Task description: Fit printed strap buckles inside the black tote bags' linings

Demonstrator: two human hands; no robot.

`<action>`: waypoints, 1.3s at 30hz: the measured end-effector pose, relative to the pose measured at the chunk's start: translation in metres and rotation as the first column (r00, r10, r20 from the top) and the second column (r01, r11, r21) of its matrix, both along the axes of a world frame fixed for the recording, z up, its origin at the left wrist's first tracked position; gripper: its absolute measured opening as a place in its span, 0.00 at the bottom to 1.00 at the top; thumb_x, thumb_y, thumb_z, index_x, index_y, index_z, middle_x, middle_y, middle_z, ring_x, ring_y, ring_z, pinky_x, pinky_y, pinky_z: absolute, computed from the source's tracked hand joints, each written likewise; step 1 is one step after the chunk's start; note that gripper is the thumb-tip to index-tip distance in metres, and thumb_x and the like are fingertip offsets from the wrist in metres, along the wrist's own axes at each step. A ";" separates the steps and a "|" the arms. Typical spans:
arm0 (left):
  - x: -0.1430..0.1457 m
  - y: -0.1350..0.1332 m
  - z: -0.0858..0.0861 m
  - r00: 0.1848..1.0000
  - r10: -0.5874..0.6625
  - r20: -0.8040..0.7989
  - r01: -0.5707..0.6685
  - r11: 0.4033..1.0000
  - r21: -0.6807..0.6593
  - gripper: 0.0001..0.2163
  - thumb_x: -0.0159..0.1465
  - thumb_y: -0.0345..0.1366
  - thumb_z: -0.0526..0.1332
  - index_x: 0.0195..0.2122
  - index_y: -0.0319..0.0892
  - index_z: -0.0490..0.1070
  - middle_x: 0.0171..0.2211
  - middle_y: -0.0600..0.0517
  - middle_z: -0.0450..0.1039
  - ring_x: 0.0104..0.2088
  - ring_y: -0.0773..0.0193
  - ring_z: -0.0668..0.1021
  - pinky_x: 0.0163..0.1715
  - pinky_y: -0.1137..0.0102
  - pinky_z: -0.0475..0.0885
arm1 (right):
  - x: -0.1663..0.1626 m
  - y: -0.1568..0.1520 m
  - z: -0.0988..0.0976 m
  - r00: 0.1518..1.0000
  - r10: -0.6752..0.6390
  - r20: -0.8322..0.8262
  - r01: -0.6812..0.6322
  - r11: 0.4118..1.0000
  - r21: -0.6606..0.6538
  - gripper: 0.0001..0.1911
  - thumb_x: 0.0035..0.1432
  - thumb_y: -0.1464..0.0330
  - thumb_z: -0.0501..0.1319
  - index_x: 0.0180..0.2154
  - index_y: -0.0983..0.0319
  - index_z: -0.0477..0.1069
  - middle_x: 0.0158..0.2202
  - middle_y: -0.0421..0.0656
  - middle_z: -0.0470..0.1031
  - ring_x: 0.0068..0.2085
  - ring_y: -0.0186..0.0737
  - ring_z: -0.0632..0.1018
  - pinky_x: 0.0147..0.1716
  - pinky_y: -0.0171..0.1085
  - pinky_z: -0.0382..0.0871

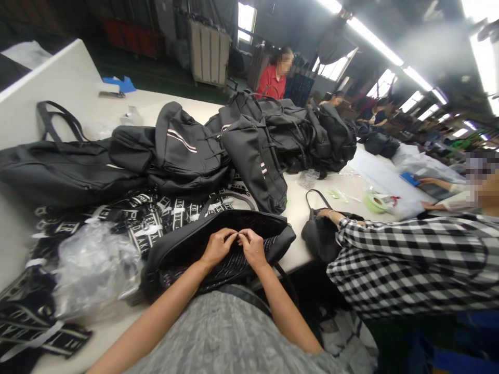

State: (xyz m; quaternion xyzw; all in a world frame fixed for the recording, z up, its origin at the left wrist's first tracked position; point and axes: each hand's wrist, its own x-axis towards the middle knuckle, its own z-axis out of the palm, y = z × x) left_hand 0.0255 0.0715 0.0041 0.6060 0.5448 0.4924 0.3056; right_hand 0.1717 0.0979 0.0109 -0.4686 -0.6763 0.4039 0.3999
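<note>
A black duffel bag (171,249) lies with its top gaping at the table's near edge, close against my body. Its dark lining with pale print (234,265) shows inside. Over the opening, my left hand (219,246) and my right hand (252,246) meet fingertip to fingertip. Thumb and forefinger are pinched on both hands. Whatever sits between the fingertips is too small to make out. Behind the bag and to its left lie bundled black straps with white lettering (148,223).
Finished-looking black bags (183,140) are heaped along the back of the table. Crumpled clear plastic (97,265) lies at left, before a white partition (70,78). At right, a co-worker in a checked sleeve (409,244) handles a small black bag (317,236); green tape (376,202) lies beyond.
</note>
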 end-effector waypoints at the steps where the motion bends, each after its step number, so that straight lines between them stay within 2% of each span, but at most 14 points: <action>1: 0.000 0.000 0.000 1.000 -0.001 0.003 0.001 1.000 -0.002 0.12 0.65 0.40 0.55 0.35 0.41 0.76 0.35 0.49 0.77 0.37 0.61 0.77 0.41 0.69 0.69 | 0.000 0.000 0.000 1.000 0.001 0.003 -0.001 1.000 0.004 0.07 0.60 0.67 0.57 0.34 0.61 0.72 0.29 0.41 0.75 0.28 0.36 0.77 0.30 0.33 0.73; 11: 0.001 0.002 0.001 0.998 -0.031 0.046 0.032 0.999 -0.037 0.12 0.63 0.40 0.56 0.30 0.42 0.77 0.30 0.49 0.77 0.32 0.61 0.77 0.36 0.70 0.69 | -0.001 -0.003 0.001 0.998 -0.039 0.057 0.038 0.999 0.021 0.08 0.61 0.68 0.55 0.32 0.61 0.71 0.26 0.40 0.74 0.25 0.34 0.75 0.28 0.32 0.71; 19: 0.002 0.003 -0.006 0.998 -0.048 0.038 0.050 0.997 -0.055 0.10 0.61 0.36 0.57 0.28 0.42 0.77 0.29 0.50 0.76 0.31 0.62 0.76 0.35 0.70 0.67 | 0.001 -0.007 -0.003 0.956 -0.067 0.285 0.003 0.976 0.219 0.10 0.63 0.70 0.53 0.33 0.62 0.71 0.28 0.43 0.74 0.29 0.36 0.75 0.34 0.34 0.68; 23: 0.003 0.002 -0.006 0.996 -0.062 0.066 0.067 0.994 -0.092 0.09 0.60 0.36 0.58 0.28 0.43 0.77 0.29 0.49 0.76 0.33 0.61 0.76 0.37 0.69 0.67 | 0.001 -0.008 -0.007 0.948 -0.061 0.311 -0.023 0.966 0.258 0.11 0.62 0.70 0.52 0.33 0.62 0.72 0.30 0.45 0.75 0.31 0.38 0.76 0.37 0.36 0.69; 25: 0.005 0.003 -0.008 0.992 -0.046 0.114 0.060 0.990 -0.125 0.08 0.58 0.37 0.59 0.28 0.43 0.78 0.30 0.49 0.76 0.33 0.60 0.76 0.38 0.68 0.68 | 0.000 -0.006 -0.008 0.974 -0.039 0.225 -0.004 0.982 0.188 0.10 0.61 0.70 0.54 0.32 0.62 0.73 0.29 0.44 0.75 0.29 0.38 0.76 0.35 0.36 0.70; 27: 0.007 0.005 -0.011 0.981 -0.006 0.193 0.041 0.983 -0.177 0.09 0.57 0.40 0.60 0.29 0.41 0.77 0.29 0.48 0.77 0.32 0.60 0.76 0.37 0.67 0.69 | -0.003 -0.002 -0.009 0.999 -0.030 0.043 0.029 0.999 0.031 0.09 0.59 0.68 0.56 0.31 0.63 0.74 0.27 0.43 0.75 0.27 0.37 0.76 0.31 0.35 0.72; 29: 0.007 0.008 -0.014 0.955 0.045 0.292 0.026 0.971 -0.237 0.14 0.56 0.44 0.61 0.33 0.39 0.77 0.29 0.47 0.77 0.30 0.60 0.76 0.33 0.67 0.70 | -0.005 0.003 -0.010 0.983 -0.083 -0.165 0.061 0.989 -0.134 0.09 0.57 0.66 0.58 0.34 0.64 0.75 0.26 0.42 0.76 0.26 0.36 0.77 0.28 0.35 0.73; 31: 0.002 0.011 -0.016 0.917 0.094 0.388 0.022 0.958 -0.286 0.20 0.53 0.48 0.62 0.38 0.35 0.76 0.29 0.46 0.77 0.27 0.61 0.75 0.30 0.68 0.70 | -0.005 0.009 -0.011 0.941 -0.162 -0.296 0.093 0.968 -0.234 0.13 0.55 0.63 0.59 0.37 0.65 0.75 0.26 0.43 0.77 0.25 0.36 0.77 0.27 0.36 0.74; 34: -0.010 0.013 -0.015 0.854 0.160 0.494 0.009 0.946 -0.323 0.25 0.50 0.49 0.65 0.40 0.33 0.74 0.27 0.48 0.75 0.26 0.65 0.73 0.29 0.70 0.69 | 0.000 0.014 -0.016 0.916 -0.226 -0.331 0.132 0.950 -0.282 0.16 0.53 0.61 0.60 0.37 0.67 0.74 0.26 0.44 0.77 0.25 0.36 0.77 0.26 0.35 0.74; 39: -0.017 0.009 -0.006 0.781 0.219 0.585 0.003 0.935 -0.354 0.23 0.48 0.46 0.67 0.39 0.34 0.75 0.27 0.50 0.73 0.26 0.69 0.71 0.29 0.72 0.66 | 0.010 0.014 -0.028 0.943 -0.248 -0.221 0.179 0.939 -0.293 0.14 0.54 0.65 0.56 0.38 0.66 0.75 0.29 0.45 0.77 0.28 0.35 0.77 0.31 0.36 0.74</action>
